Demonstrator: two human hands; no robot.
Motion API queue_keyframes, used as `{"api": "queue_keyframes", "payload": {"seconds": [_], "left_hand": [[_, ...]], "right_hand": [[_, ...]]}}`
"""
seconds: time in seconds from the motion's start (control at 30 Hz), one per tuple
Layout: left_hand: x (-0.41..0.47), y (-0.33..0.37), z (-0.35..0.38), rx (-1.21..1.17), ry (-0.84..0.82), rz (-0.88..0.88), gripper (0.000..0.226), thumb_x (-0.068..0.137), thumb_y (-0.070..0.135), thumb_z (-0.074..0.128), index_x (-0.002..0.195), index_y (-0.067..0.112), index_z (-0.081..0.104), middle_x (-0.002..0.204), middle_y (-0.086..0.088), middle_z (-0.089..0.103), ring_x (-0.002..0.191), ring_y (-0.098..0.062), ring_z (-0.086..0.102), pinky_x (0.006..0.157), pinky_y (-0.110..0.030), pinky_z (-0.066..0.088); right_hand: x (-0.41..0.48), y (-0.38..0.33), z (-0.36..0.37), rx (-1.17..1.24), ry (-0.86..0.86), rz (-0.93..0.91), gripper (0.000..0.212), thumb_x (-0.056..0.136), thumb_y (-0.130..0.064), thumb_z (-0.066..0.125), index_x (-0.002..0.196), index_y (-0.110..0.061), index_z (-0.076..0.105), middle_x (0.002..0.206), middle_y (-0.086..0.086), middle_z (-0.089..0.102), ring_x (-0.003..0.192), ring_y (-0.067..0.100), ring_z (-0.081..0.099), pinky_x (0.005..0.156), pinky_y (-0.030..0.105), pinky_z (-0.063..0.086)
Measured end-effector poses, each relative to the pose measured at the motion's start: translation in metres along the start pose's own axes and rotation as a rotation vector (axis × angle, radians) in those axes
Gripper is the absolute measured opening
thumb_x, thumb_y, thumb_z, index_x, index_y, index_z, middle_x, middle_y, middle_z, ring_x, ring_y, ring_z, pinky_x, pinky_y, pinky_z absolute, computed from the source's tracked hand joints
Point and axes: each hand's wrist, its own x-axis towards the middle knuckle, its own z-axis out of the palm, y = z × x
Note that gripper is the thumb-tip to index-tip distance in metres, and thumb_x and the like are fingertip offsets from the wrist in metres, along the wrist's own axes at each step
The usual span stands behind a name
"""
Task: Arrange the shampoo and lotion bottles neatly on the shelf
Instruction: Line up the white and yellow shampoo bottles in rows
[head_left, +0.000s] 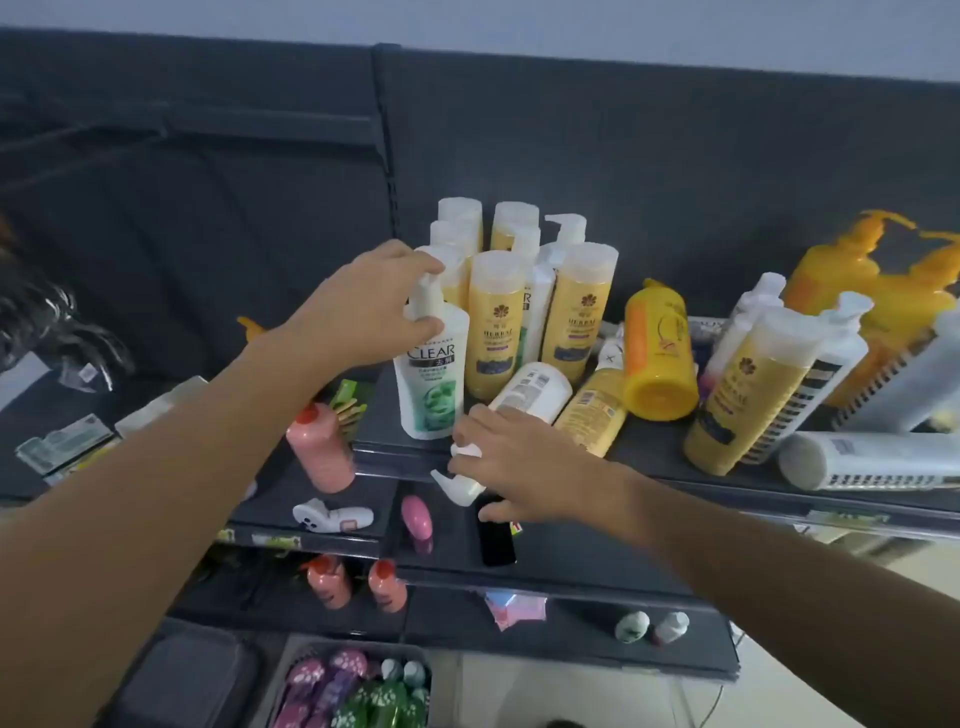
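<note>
Perhaps halfway: grips the CLEAR bottle (434, 384) by its pump neck in the left hand (371, 306) at the front edge of the shelf (654, 449) beside upright yellow bottles (496, 322), curls the right hand (519, 462) round a toppled white pump bottle (532, 389), leaves tipped bottles (660, 353) toward the right end.

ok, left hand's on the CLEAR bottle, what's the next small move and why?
Probably seat the CLEAR bottle upright beside the yellow Herbal bottles and let go: the left hand grips its pump neck, and the right hand holds the fallen white pump bottle, next to stand up.
</note>
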Motion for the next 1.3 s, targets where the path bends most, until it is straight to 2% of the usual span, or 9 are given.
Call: {"api": "queue_keyframes", "payload": {"seconds": [0.13, 0.2, 0.3, 0.4, 0.47, 0.6, 0.73, 0.83, 1.3], "left_hand": [[0.005, 0.002, 0.004, 0.016, -0.02, -0.031, 0.058, 0.088, 0.042, 0.07, 0.141, 0.031, 0.049, 0.135, 0.004, 0.051, 0.116, -0.027, 0.055, 0.095, -0.048, 0.049], [0.009, 0.004, 0.008, 0.016, 0.002, -0.031, 0.047, 0.091, 0.037, 0.068, 0.135, 0.031, 0.054, 0.129, 0.003, 0.054, 0.111, -0.026, 0.056, 0.094, -0.046, 0.048], [0.015, 0.003, 0.008, -0.03, 0.058, -0.063, 0.032, 0.091, 0.03, 0.069, 0.122, 0.031, 0.061, 0.117, 0.002, 0.057, 0.106, -0.027, 0.057, 0.094, -0.046, 0.047], [0.021, 0.008, 0.004, -0.046, 0.047, -0.12, 0.032, 0.087, 0.027, 0.076, 0.117, 0.031, 0.065, 0.123, 0.0, 0.061, 0.113, -0.027, 0.057, 0.095, -0.041, 0.046], [0.022, 0.011, -0.001, -0.078, 0.032, -0.172, 0.033, 0.084, 0.026, 0.08, 0.114, 0.033, 0.067, 0.129, -0.001, 0.061, 0.116, -0.028, 0.058, 0.094, -0.041, 0.05], [0.023, 0.016, -0.003, -0.127, 0.025, -0.174, 0.034, 0.081, 0.02, 0.082, 0.11, 0.034, 0.07, 0.128, -0.001, 0.064, 0.117, -0.026, 0.059, 0.094, -0.042, 0.053], [0.027, 0.024, -0.003, -0.149, 0.018, -0.165, 0.033, 0.079, 0.021, 0.084, 0.106, 0.035, 0.072, 0.122, 0.003, 0.063, 0.113, -0.024, 0.058, 0.089, -0.04, 0.053], [0.032, 0.031, 0.0, -0.179, -0.006, -0.141, 0.032, 0.079, 0.019, 0.085, 0.103, 0.035, 0.072, 0.12, 0.004, 0.062, 0.106, -0.022, 0.057, 0.083, -0.036, 0.051], [0.053, 0.049, 0.011, -0.162, -0.091, -0.029, 0.032, 0.081, 0.025, 0.083, 0.108, 0.038, 0.07, 0.123, 0.008, 0.062, 0.098, -0.018, 0.051, 0.081, -0.031, 0.042]], "right_hand": [[0.012, -0.008, -0.006, -0.155, 0.055, -0.134, 0.019, 0.084, -0.028, 0.06, 0.09, -0.016, 0.073, 0.1, 0.007, 0.065, 0.099, 0.027, 0.058, 0.08, 0.036, 0.044], [0.015, -0.004, -0.011, -0.145, 0.077, -0.156, 0.014, 0.076, -0.029, 0.07, 0.082, -0.016, 0.074, 0.093, 0.004, 0.066, 0.092, 0.023, 0.06, 0.076, 0.033, 0.046], [0.01, 0.01, -0.019, -0.037, 0.092, -0.095, 0.032, 0.058, -0.032, 0.087, 0.078, -0.013, 0.072, 0.084, 0.004, 0.062, 0.083, 0.024, 0.059, 0.061, 0.033, 0.046], [-0.001, 0.035, -0.038, 0.08, 0.141, 0.025, 0.028, 0.062, -0.031, 0.079, 0.076, -0.01, 0.067, 0.078, 0.002, 0.055, 0.076, 0.023, 0.055, 0.053, 0.027, 0.03], [-0.008, 0.057, -0.054, 0.156, 0.156, 0.145, 0.023, 0.069, -0.034, 0.073, 0.08, -0.014, 0.066, 0.078, -0.003, 0.051, 0.078, 0.019, 0.052, 0.051, 0.029, 0.032], [-0.016, 0.098, -0.081, 0.288, 0.165, 0.347, 0.024, 0.077, -0.04, 0.07, 0.088, -0.019, 0.07, 0.078, -0.008, 0.059, 0.077, 0.012, 0.054, 0.065, 0.036, 0.048], [-0.022, 0.135, -0.09, 0.477, 0.216, 0.546, 0.031, 0.077, -0.026, 0.076, 0.107, -0.023, 0.071, 0.091, -0.011, 0.069, 0.081, 0.004, 0.063, 0.075, 0.032, 0.056], [-0.022, 0.154, -0.084, 0.525, 0.228, 0.653, 0.04, 0.077, -0.024, 0.078, 0.115, -0.025, 0.069, 0.1, -0.008, 0.07, 0.092, 0.009, 0.067, 0.083, 0.038, 0.058], [-0.022, 0.153, -0.062, 0.551, 0.291, 0.738, 0.051, 0.09, -0.026, 0.067, 0.14, -0.025, 0.056, 0.114, -0.003, 0.068, 0.09, 0.01, 0.069, 0.088, 0.038, 0.057]]}}
